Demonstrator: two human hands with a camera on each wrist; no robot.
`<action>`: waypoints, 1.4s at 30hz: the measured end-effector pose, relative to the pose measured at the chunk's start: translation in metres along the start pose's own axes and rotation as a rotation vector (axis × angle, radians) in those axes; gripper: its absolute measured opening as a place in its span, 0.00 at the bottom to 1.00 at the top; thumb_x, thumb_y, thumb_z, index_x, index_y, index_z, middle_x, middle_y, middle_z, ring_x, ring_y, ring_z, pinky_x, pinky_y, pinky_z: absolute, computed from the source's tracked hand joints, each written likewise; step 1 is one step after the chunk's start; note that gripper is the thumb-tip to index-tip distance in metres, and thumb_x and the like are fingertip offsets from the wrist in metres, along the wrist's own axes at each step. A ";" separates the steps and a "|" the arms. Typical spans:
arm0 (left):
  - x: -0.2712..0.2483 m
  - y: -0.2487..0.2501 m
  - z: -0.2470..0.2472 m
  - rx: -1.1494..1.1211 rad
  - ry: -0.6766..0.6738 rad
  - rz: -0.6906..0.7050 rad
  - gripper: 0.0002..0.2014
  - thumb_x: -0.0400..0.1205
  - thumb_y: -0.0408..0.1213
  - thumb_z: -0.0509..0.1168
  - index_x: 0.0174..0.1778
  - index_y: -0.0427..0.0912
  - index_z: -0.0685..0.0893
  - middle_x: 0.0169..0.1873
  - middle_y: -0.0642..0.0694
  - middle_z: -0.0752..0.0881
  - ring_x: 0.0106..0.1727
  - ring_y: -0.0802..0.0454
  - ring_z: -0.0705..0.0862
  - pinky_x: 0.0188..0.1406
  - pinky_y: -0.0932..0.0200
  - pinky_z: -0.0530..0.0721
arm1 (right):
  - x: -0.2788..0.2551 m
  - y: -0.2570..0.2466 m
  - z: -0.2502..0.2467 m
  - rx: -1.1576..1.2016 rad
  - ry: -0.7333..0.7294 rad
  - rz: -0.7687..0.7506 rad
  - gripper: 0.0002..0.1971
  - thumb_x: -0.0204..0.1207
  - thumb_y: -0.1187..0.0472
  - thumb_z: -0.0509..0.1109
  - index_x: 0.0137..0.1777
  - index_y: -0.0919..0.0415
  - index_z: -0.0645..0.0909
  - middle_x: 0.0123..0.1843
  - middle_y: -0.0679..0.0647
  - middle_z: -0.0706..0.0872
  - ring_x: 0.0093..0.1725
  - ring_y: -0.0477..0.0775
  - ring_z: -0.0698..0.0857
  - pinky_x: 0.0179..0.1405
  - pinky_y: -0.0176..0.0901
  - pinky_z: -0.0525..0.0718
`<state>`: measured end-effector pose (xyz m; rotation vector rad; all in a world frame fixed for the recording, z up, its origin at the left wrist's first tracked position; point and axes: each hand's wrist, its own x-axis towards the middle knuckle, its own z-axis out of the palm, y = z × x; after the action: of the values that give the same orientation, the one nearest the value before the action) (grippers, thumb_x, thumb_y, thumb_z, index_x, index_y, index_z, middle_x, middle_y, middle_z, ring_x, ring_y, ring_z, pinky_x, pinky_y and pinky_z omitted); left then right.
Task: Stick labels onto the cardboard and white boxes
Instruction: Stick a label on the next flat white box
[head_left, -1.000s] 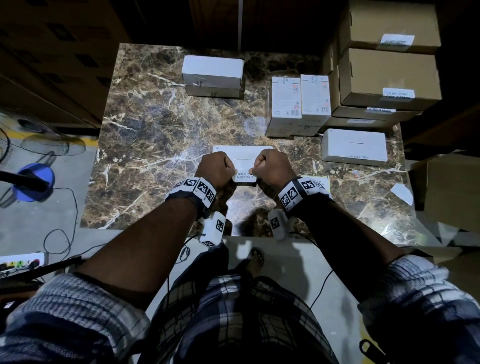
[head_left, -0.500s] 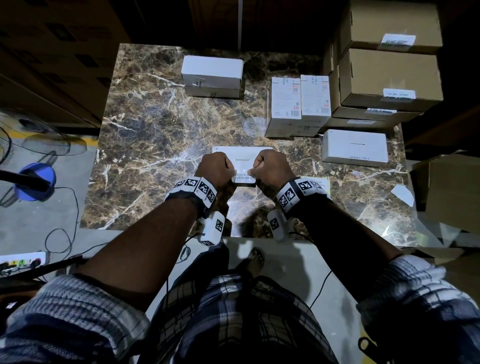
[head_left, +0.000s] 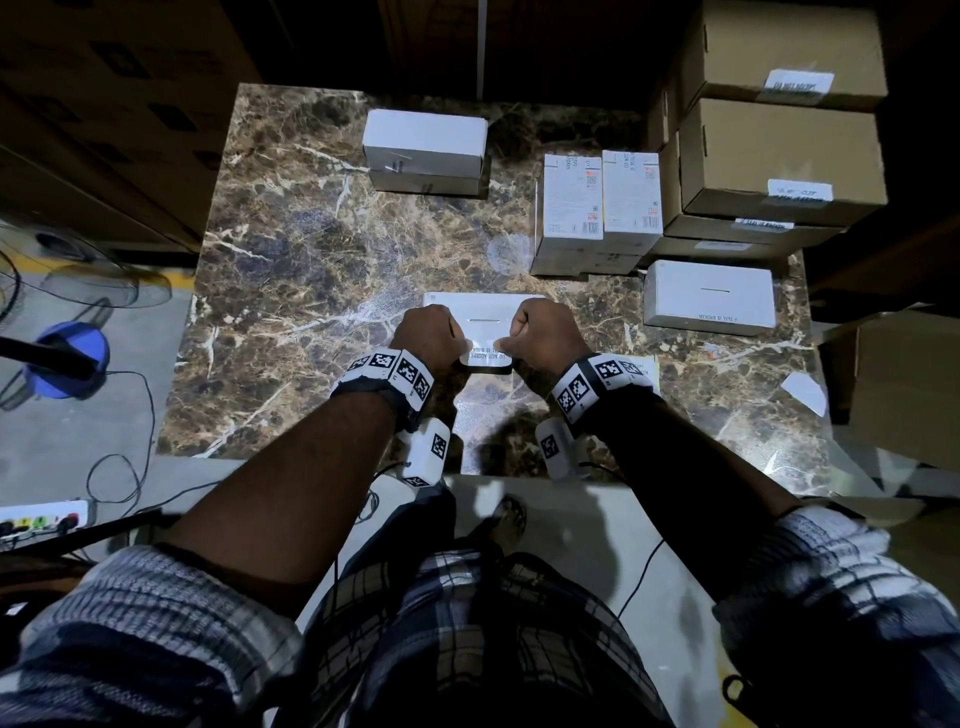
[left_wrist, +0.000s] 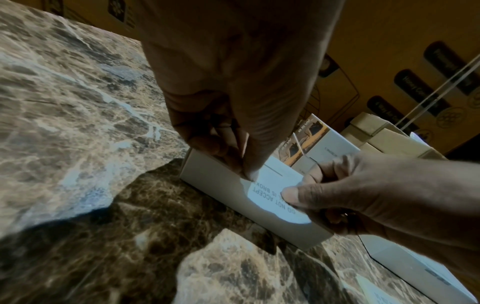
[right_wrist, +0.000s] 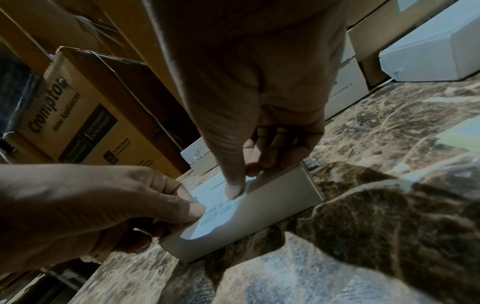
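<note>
I have both hands over the white box (head_left: 483, 317) that lies near the desk's (head_left: 291, 270) front edge, about midway along it. My left hand (head_left: 428, 335) pinches one end of the label (head_left: 485, 360) between thumb and curled fingers, and my right hand (head_left: 543, 335) pinches the other end the same way, so the label is stretched between them. It reads "DO NOT ACCEPT" in the wrist views and is folding over the box's front top edge, part on the lid and part down the front face. I judge that placement is meant to bridge the opening flap as a seal, which is why I hold it taut from both ends: slack would let it crease or land crooked. The left wrist view shows my left thumb pressing the label's corner to the lid.

Towards the right edge lies a second white box (head_left: 709, 299) already carrying a strip. At the far right corner the cardboard boxes (head_left: 779, 150) are stacked, each with a label on its front edge. 2 printed cartons (head_left: 597, 208) stand beside them, and 2 stacked plain white boxes (head_left: 426, 148) sit near the far edge, seemingly unlabelled.

Next I should press down and smooth outward.
</note>
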<state>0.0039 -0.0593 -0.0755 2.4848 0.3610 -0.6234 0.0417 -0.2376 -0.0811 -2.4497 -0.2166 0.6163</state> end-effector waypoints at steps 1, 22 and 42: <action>0.001 -0.002 -0.001 -0.004 -0.005 -0.001 0.13 0.77 0.45 0.74 0.37 0.37 0.87 0.36 0.44 0.88 0.40 0.46 0.86 0.37 0.55 0.83 | 0.001 0.002 -0.001 -0.002 0.004 -0.001 0.15 0.67 0.57 0.84 0.35 0.61 0.79 0.34 0.52 0.82 0.32 0.45 0.76 0.30 0.41 0.70; 0.010 -0.020 -0.005 -0.122 -0.056 0.026 0.13 0.74 0.39 0.78 0.47 0.46 0.81 0.38 0.57 0.77 0.45 0.53 0.79 0.32 0.69 0.71 | -0.001 -0.001 0.023 -0.152 0.098 0.007 0.30 0.70 0.36 0.77 0.51 0.63 0.75 0.45 0.57 0.82 0.46 0.60 0.82 0.36 0.45 0.67; 0.012 -0.015 -0.001 -0.070 -0.019 -0.012 0.12 0.77 0.45 0.75 0.46 0.44 0.80 0.45 0.51 0.82 0.47 0.54 0.78 0.44 0.61 0.71 | 0.006 0.022 -0.003 0.024 -0.073 -0.060 0.18 0.68 0.62 0.83 0.41 0.59 0.73 0.37 0.50 0.77 0.38 0.53 0.76 0.31 0.42 0.68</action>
<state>0.0089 -0.0451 -0.0874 2.4104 0.3848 -0.6282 0.0489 -0.2554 -0.0946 -2.3911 -0.3096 0.6786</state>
